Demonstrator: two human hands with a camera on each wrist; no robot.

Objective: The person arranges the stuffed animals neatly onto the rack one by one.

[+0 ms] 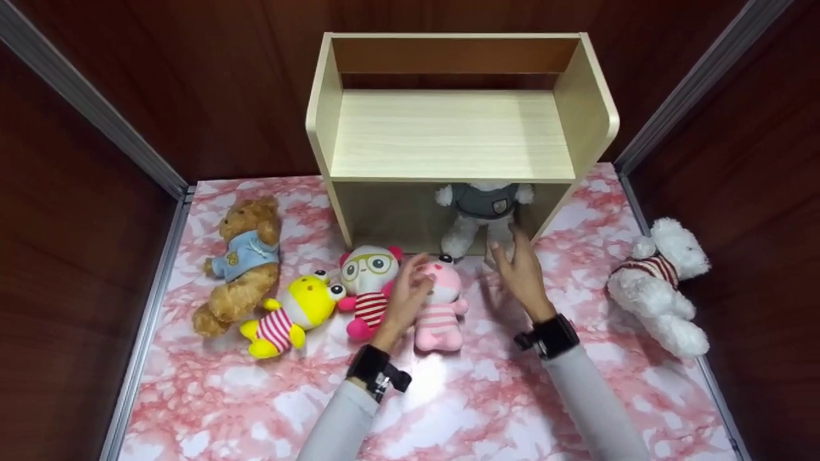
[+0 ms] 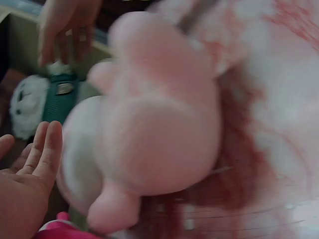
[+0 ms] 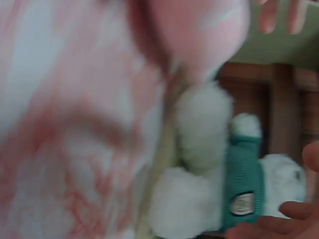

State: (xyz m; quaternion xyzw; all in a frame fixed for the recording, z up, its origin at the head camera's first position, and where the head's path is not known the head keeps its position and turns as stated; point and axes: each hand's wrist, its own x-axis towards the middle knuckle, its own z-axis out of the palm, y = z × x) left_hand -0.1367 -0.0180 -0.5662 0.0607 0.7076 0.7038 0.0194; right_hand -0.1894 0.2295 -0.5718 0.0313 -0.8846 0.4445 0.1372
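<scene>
From the head view, we see the right hand [image 1: 525,282] with its fingers extended at the front of a shelf unit [image 1: 448,137], curled round nothing that we can make out. Just ahead of those fingers, a white bear in a dark top [image 1: 480,203] sits in the lower compartment, its legs reaching toward the front edge and its head hidden by the board above. Our left hand [image 1: 407,294] is loosely spread over the head of a pink plush [image 1: 441,326]; we cannot tell whether they touch. Just left of that hand lies a striped panda plush [image 1: 370,310], with a yellow frog plush [image 1: 311,301] beyond it. Well to the right of our right hand lies a second white bear [image 1: 653,320].

In the left wrist view, our left fingers are straight and hold nothing, beside the pink plush's pale face. Past them, our right fingers hang at the seated bear, though contact is unclear.

In the right wrist view, the bear's body and face are near our relaxed right fingers, which grip nothing. To settle it well, we would judge it best to press the soft body back gently with flat fingers, keep our knuckles below the board, and avoid dragging its legs.
</scene>
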